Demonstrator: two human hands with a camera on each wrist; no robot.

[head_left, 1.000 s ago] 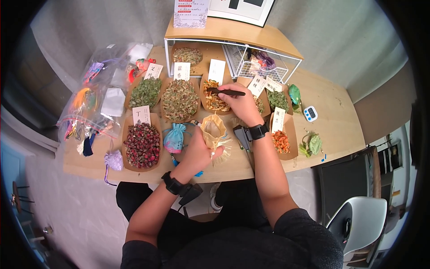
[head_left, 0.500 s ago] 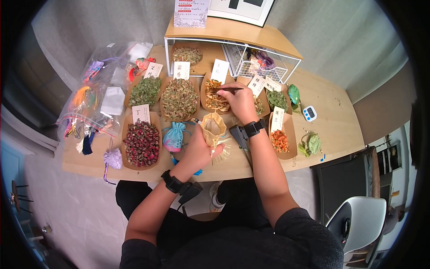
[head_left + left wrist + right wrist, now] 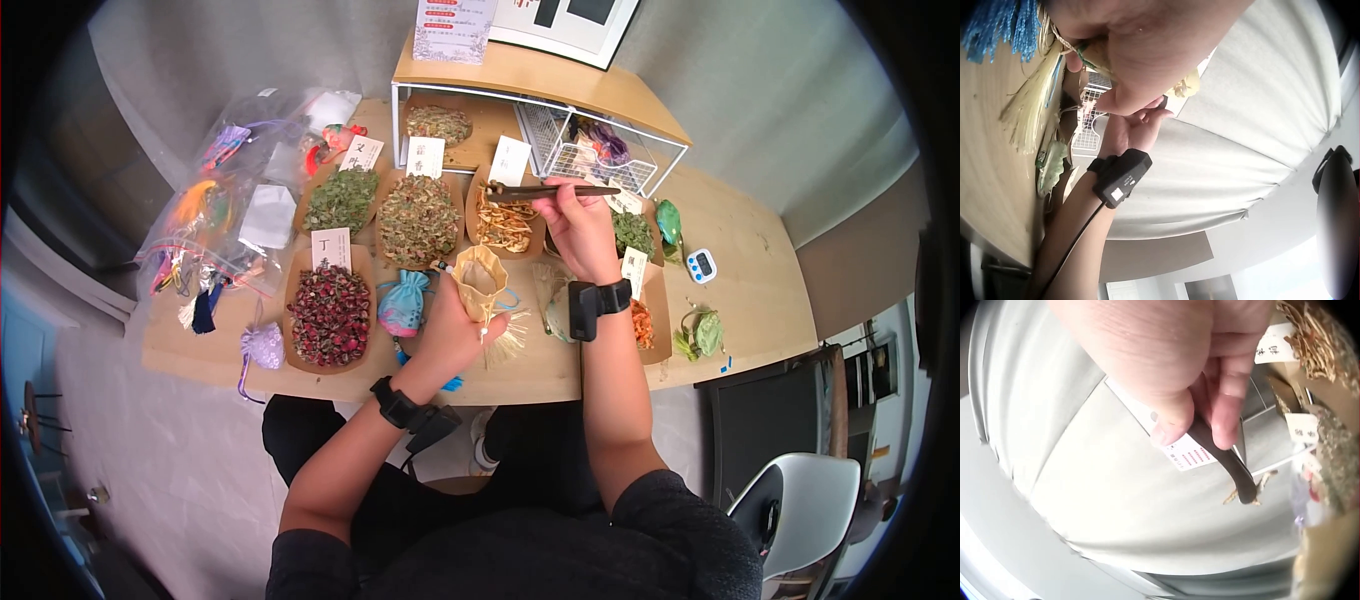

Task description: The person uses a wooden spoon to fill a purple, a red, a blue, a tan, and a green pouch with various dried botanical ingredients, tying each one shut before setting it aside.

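- Cream pouch (image 3: 478, 283) gripped in left hand (image 3: 452, 335), its open mouth turned upward; held over the near part of the table (image 3: 755, 325).
- Dark tool (image 3: 535, 192) pinched between thumb and fingers of right hand (image 3: 585, 238); dried bits (image 3: 1265, 480) caught at its tip.
- Tip seen over the tray of orange-brown strips (image 3: 506, 224).
- Light-blue pouch (image 3: 404, 305) laid beside left hand; dark-red buds (image 3: 330, 315) heaped in a tray farther left.
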